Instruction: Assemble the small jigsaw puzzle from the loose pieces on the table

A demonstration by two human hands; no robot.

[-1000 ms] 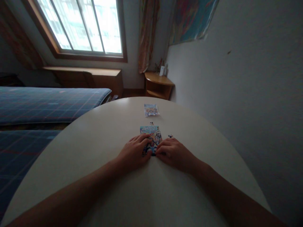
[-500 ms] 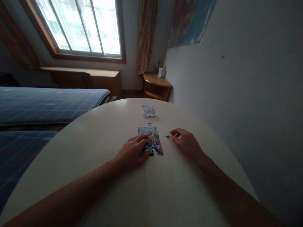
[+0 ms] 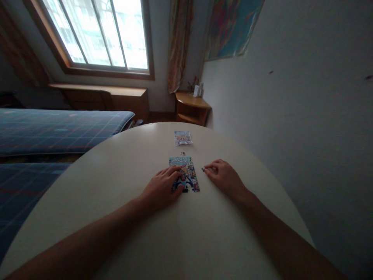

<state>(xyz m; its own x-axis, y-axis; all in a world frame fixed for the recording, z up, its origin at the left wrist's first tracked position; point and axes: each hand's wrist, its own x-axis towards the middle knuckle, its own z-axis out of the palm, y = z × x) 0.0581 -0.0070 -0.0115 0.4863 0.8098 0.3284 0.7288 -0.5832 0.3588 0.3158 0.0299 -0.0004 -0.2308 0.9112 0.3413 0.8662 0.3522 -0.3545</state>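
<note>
A small, colourful jigsaw puzzle lies flat on the table, with a gap along its near edge. My left hand rests over the puzzle's left side, fingers stretched out and lying flat, covering part of the picture. Just right of the puzzle, my right hand pinches a small dark puzzle piece between thumb and index finger, low over the tabletop. Another tiny loose piece or two lies just past the puzzle's far edge.
A printed square packet or card lies farther back on the round white table. The wall runs close along the right. A bed with a blue plaid mattress stands left, and a wooden corner shelf beyond the table.
My right thumb and index finger have closed on the small piece, which has shifted slightly left. My left hand stays on the puzzle. The view has moved slightly.
</note>
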